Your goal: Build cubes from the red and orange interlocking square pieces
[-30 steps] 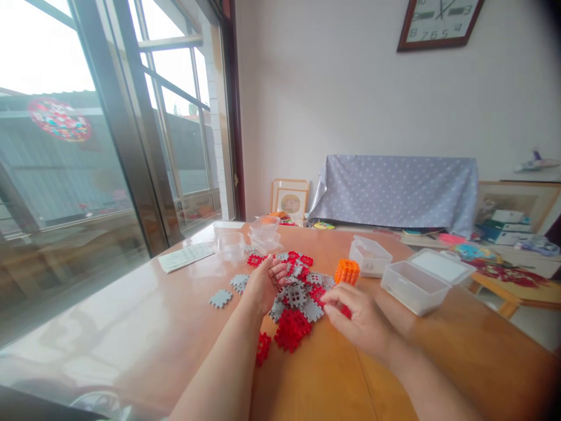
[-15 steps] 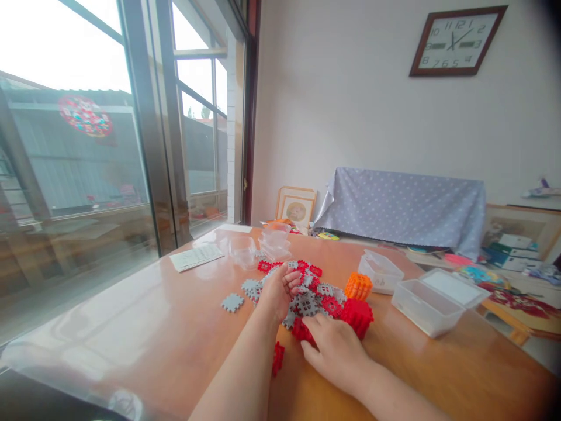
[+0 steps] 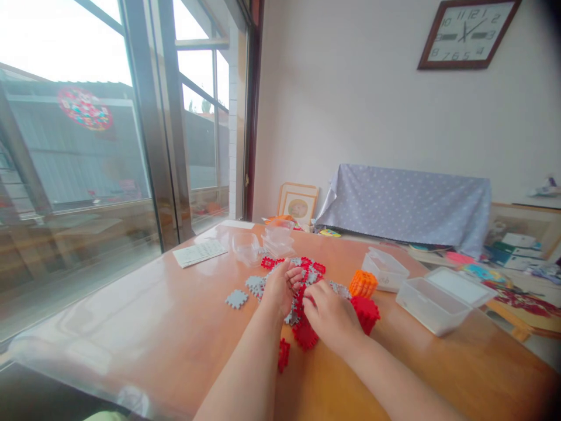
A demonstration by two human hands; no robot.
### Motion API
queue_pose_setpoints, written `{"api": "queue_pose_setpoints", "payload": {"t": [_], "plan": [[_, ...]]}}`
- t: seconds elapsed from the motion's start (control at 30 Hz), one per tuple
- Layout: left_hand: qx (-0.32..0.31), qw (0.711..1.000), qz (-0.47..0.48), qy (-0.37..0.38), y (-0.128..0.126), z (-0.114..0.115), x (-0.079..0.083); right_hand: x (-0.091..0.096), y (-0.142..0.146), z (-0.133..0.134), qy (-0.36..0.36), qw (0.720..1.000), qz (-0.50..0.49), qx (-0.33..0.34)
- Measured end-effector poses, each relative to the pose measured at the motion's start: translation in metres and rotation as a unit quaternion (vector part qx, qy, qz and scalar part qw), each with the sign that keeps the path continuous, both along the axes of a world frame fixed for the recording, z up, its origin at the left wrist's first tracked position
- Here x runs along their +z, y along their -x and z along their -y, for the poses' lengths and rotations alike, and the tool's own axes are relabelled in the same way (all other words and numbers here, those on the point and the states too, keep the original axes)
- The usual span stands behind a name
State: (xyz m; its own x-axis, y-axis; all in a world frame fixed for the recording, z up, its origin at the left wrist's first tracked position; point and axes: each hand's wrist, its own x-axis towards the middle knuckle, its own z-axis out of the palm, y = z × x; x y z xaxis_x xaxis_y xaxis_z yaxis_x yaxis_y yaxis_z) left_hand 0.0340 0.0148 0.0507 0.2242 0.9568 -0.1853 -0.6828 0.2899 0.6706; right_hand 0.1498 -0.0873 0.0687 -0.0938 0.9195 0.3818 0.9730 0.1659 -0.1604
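Note:
My left hand (image 3: 280,289) is over the middle of a pile of interlocking plastic tiles, its fingers curled toward the palm. What lies inside those fingers, if anything, is hidden. Close on its right, my right hand (image 3: 333,314) is closed, thumb and fingertips together. Red shows between the two hands, but I cannot tell whether it is held. Below the right hand's fingers lies a red tile (image 3: 305,334). A red block built of tiles (image 3: 366,311) stands just right of that hand, with an orange block (image 3: 363,283) behind it.
A loose grey tile (image 3: 237,299) lies left of the pile, and a red piece (image 3: 284,354) lies nearer me. Clear plastic containers (image 3: 246,248) and a printed sheet (image 3: 200,253) are at the back left. An open clear box (image 3: 432,304) and another box (image 3: 385,270) stand right.
My right hand has lifted off the red tile and moved up beside my left hand, its fingers now drawn together. The left hand stays curled in about the same place. The view has shifted slightly.

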Motion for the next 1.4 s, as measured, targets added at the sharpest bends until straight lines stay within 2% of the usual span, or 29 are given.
{"api": "queue_pose_setpoints", "payload": {"t": [0.13,0.27,0.53,0.67,0.73,0.83,1.0,1.07,1.13,1.23,1.33,1.4], "plan": [[-0.004,1.000,-0.015,-0.008,-0.002,0.000,-0.001,-0.010,0.008,0.018,0.056,0.998,0.029,0.010],[-0.008,0.999,-0.029,-0.012,-0.006,0.001,-0.002,-0.022,0.010,0.024,0.095,0.995,0.042,0.005],[-0.021,0.997,-0.060,-0.032,-0.012,0.006,-0.003,-0.025,0.008,0.022,0.065,0.995,0.079,0.005],[-0.024,0.996,-0.068,-0.052,-0.014,0.007,-0.003,-0.023,-0.001,0.020,0.059,0.996,0.067,0.007],[-0.025,0.994,-0.073,-0.074,-0.015,0.007,-0.003,-0.020,-0.007,0.019,0.055,0.998,0.023,0.013],[-0.038,0.989,-0.082,-0.120,-0.017,0.011,-0.003,-0.011,-0.020,0.019,0.020,0.993,-0.116,0.022],[-0.104,0.977,-0.090,-0.162,-0.022,0.027,0.001,0.002,-0.043,0.017,-0.041,0.929,-0.367,0.002],[-0.155,0.966,-0.093,-0.184,-0.025,0.034,0.003,0.001,-0.050,0.016,-0.048,0.908,-0.416,-0.010],[-0.197,0.954,-0.100,-0.203,-0.026,0.040,0.005,-0.001,-0.056,0.016,-0.043,0.899,-0.435,-0.016],[-0.217,0.948,-0.100,-0.210,-0.028,0.044,0.007,0.000,-0.065,0.019,-0.049,0.920,-0.390,-0.003],[-0.221,0.950,-0.083,-0.207,-0.028,0.044,0.008,0.008,-0.074,0.027,-0.095,0.959,-0.265,0.023],[-0.231,0.948,-0.072,-0.206,-0.028,0.044,0.008,0.016,-0.079,0.031,-0.087,0.975,-0.197,0.050]]}}
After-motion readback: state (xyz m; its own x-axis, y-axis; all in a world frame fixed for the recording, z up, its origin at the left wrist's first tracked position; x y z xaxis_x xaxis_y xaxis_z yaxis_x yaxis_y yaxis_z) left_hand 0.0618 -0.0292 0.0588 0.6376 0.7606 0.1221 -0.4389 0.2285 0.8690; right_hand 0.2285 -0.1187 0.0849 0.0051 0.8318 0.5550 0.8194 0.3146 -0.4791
